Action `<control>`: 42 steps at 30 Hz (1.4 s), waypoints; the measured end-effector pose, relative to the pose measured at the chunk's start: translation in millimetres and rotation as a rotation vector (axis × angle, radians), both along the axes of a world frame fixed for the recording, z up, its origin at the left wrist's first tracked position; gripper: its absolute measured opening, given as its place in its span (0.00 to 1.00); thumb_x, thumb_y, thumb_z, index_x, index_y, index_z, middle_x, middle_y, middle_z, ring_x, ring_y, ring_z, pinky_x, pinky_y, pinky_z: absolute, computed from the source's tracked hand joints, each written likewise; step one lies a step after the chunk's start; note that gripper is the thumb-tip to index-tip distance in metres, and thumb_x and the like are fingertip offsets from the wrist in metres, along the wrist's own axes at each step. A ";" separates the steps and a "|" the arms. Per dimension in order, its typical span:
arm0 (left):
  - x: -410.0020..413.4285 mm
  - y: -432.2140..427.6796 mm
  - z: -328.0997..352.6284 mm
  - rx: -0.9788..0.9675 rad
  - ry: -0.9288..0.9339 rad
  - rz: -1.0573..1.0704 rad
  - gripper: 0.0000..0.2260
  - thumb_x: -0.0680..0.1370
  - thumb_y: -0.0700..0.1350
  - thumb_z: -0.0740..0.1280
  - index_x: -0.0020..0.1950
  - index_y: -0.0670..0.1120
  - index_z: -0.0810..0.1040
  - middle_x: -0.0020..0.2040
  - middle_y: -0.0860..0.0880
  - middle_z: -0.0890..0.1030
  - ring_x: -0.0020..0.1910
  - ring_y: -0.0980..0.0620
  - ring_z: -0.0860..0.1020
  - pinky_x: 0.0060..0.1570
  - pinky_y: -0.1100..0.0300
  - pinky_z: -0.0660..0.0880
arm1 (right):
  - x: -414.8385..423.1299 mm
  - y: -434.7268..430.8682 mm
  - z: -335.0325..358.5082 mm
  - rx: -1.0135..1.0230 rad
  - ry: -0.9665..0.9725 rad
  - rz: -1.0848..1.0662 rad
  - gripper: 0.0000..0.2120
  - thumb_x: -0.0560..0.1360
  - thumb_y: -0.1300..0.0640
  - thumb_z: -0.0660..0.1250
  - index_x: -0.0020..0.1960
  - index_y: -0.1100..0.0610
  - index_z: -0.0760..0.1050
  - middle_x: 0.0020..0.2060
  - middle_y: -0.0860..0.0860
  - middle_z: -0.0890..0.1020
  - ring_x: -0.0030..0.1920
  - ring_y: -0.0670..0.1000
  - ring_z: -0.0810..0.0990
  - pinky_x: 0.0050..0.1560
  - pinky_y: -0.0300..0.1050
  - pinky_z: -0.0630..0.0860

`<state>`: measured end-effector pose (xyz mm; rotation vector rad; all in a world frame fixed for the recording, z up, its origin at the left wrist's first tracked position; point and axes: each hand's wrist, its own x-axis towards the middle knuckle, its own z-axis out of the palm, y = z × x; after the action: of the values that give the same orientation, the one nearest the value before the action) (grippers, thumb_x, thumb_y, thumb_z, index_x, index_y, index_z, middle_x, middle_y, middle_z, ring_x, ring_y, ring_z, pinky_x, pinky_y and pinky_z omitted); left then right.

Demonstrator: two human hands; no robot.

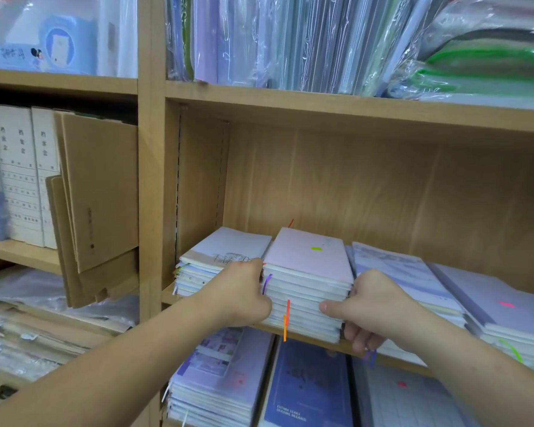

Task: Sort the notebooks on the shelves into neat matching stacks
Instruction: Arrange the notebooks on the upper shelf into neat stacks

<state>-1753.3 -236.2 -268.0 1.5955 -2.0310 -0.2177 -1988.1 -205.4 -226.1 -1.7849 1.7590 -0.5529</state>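
Left hand (pixel 244 295) and right hand (pixel 367 309) clamp the pink-topped stack (pixel 309 263), second of four on the shelf (pixel 168 297)

The pink notebook (pixel 309 260) topping the middle stack (pixel 305 303) carries a lime-green sticker (pixel 316 249), and an orange ribbon (pixel 285 331), a red ribbon (pixel 288 308) and a purple ribbon (pixel 267 282) hang over its cream page edges. The white notebook (pixel 228 245) to its left shows a grey line drawing, and the lavender notebook (pixel 487 291) far right bears a hot-pink sticker (pixel 506 304). Below, a navy notebook (pixel 312 383) has white lettering, and the shelf (pixel 352 112) is pale wood-grain.
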 end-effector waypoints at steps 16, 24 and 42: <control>85.7 24.4 -27.5 -0.006 0.067 0.247 0.06 0.74 0.44 0.66 0.51 0.51 0.76 0.42 0.53 0.80 0.43 0.52 0.79 0.43 0.54 0.79 | 75.0 27.7 -21.9 -0.141 0.095 0.214 0.17 0.78 0.42 0.67 0.49 0.57 0.76 0.31 0.56 0.85 0.27 0.55 0.84 0.28 0.43 0.77; 133.0 18.0 -56.0 0.065 0.185 0.256 0.07 0.78 0.43 0.64 0.53 0.46 0.80 0.41 0.50 0.82 0.41 0.52 0.79 0.40 0.61 0.76 | 141.5 -7.2 -64.3 -0.211 0.315 0.136 0.18 0.77 0.43 0.58 0.42 0.57 0.75 0.32 0.53 0.82 0.40 0.55 0.86 0.52 0.50 0.83; 120.6 3.8 -71.8 0.003 0.429 0.239 0.01 0.76 0.45 0.66 0.47 0.50 0.76 0.37 0.54 0.79 0.39 0.51 0.77 0.35 0.59 0.70 | 158.1 -15.0 -81.6 -0.254 0.150 0.106 0.17 0.73 0.44 0.64 0.41 0.59 0.75 0.30 0.55 0.83 0.31 0.57 0.83 0.38 0.50 0.83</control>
<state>-1632.7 -232.4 -339.8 1.6136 -1.5050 -0.4318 -1830.0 -220.3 -307.7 -2.1307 1.7419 -0.6356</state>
